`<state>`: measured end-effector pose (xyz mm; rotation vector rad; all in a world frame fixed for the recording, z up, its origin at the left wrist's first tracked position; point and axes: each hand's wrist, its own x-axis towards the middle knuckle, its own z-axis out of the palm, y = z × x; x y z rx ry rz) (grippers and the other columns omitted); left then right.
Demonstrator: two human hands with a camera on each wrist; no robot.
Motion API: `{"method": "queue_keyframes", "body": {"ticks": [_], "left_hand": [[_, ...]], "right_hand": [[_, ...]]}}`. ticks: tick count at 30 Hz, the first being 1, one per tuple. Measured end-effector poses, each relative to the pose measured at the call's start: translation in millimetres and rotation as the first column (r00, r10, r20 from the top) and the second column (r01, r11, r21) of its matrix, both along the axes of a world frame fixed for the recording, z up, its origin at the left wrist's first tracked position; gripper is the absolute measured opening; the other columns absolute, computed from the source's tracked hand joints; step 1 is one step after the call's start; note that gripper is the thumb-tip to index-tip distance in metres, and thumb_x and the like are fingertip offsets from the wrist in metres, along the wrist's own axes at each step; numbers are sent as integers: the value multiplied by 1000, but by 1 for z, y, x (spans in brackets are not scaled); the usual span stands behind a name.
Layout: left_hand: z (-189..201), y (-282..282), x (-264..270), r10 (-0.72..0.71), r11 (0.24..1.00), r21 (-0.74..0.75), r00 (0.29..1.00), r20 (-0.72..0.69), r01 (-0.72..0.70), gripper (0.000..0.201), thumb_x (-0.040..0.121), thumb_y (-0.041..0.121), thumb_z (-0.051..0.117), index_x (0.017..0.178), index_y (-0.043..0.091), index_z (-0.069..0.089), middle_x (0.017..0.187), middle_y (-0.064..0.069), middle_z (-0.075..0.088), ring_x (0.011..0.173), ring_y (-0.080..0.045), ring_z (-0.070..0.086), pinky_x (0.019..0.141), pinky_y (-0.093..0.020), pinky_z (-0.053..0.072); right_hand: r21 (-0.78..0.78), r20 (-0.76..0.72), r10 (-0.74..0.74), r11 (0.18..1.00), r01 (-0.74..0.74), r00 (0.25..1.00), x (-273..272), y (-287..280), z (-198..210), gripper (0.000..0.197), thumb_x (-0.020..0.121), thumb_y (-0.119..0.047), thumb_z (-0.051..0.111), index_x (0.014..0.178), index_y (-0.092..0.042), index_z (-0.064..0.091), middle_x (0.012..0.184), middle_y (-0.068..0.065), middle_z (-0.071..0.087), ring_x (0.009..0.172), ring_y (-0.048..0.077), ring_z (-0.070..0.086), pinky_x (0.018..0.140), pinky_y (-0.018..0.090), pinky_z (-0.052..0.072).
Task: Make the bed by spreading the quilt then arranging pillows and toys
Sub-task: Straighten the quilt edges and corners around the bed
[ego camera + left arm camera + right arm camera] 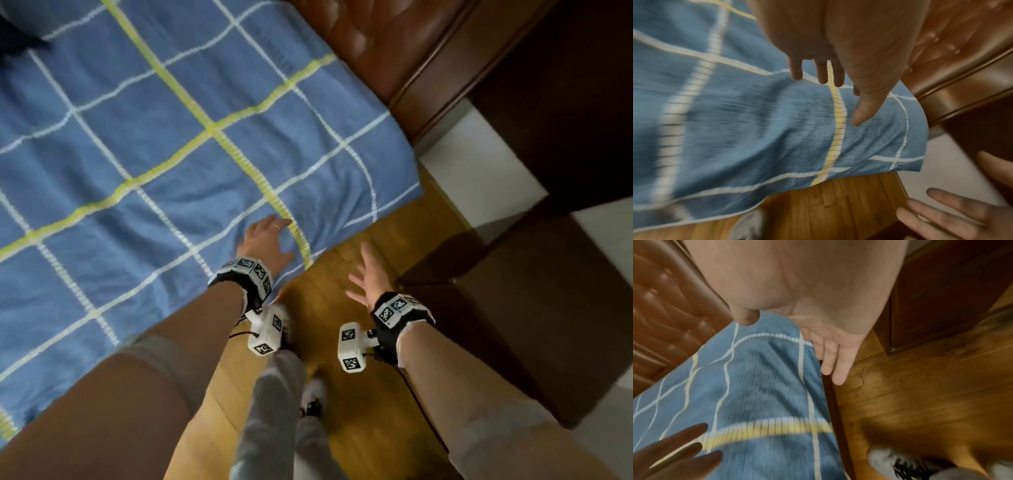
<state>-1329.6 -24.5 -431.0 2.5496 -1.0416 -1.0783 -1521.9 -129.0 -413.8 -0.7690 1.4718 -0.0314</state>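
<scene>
Lying spread flat over the bed, blue quilt with white and yellow grid lines, reaching up to the brown padded headboard at upper right. Long axis hard to judge, only part of it in frame; visible corner pointing toward the gap beside the headboard, side edge hanging over the wooden floor. Thick yellow stripe running from the far side down to the near edge, curving over the drop.

Hovering at or resting on the quilt near that edge, left hand, palm down, fingers straight and slightly spread, gripping nothing; contact with the cloth not certain because of blur. Held above the floor just beside the bed edge, right hand, fingers splayed wide, empty, clear of the quilt. Standing to the right, dark wooden cabinet. Showing below, grey trousers and a white shoe.
</scene>
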Motion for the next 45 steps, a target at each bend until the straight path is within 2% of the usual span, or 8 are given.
{"method": "queue_keyframes", "body": {"ticks": [7,10,13,17,21,28,36,45], "left_hand": [[-40,-153,39,-116,991,-56,989,89,121,80,80,52,66,148,43,25,160,8,14,146,-27,15,115,-54,23],[-59,-205,60,-295,955,31,944,144,294,77,85,59,54,150,49,13,163,8,-1,150,-27,1,117,-60,11],[-78,-243,61,-408,913,57,897,168,405,73,87,60,49,146,57,7,162,11,-12,149,-30,-12,110,-72,2],[-81,-278,54,-478,878,76,858,189,472,81,86,65,49,147,56,-4,160,6,-24,146,-33,-24,107,-77,-1],[-76,-290,40,-539,842,98,831,136,530,108,76,68,62,147,51,-18,159,7,-27,148,-29,-21,108,-75,5],[-88,-301,55,-570,813,182,820,54,554,120,67,68,71,147,51,-17,158,9,-28,148,-28,-19,110,-74,3],[-33,-242,31,-70,984,176,983,167,40,122,66,67,73,152,42,-10,161,6,-19,149,-26,-16,111,-72,-1],[-46,-25,19,368,822,398,913,175,-407,124,60,66,78,146,55,-10,159,5,-26,148,-32,-17,109,-73,14]], "right_hand": [[-376,-163,-26,926,-38,986,38,-175,-66,73,74,-29,70,139,-19,39,129,5,57,114,27,58,91,55,53],[-455,-393,121,836,-307,911,52,-256,-144,94,59,-49,67,142,-21,33,142,8,48,126,32,49,103,53,45],[-358,-494,174,852,-382,852,83,-278,-131,98,54,-55,70,140,-22,37,138,5,51,122,31,53,98,46,46],[-251,-493,299,850,-463,817,71,-290,-114,43,87,-44,62,120,-19,55,109,1,60,98,23,60,86,33,47],[-92,-525,297,912,-400,797,46,-292,-118,26,88,-38,67,103,-19,58,100,4,63,88,23,63,81,31,50],[13,-198,236,971,-238,951,88,-304,-165,46,102,-21,32,141,1,42,146,17,46,131,33,47,109,44,41],[285,25,97,953,-100,995,40,-253,-88,61,93,-66,41,136,-23,47,142,3,51,118,25,53,94,44,45],[536,201,-17,839,-96,979,122,-123,-124,130,31,-86,77,145,-41,35,144,8,50,122,40,55,93,69,42]]}}
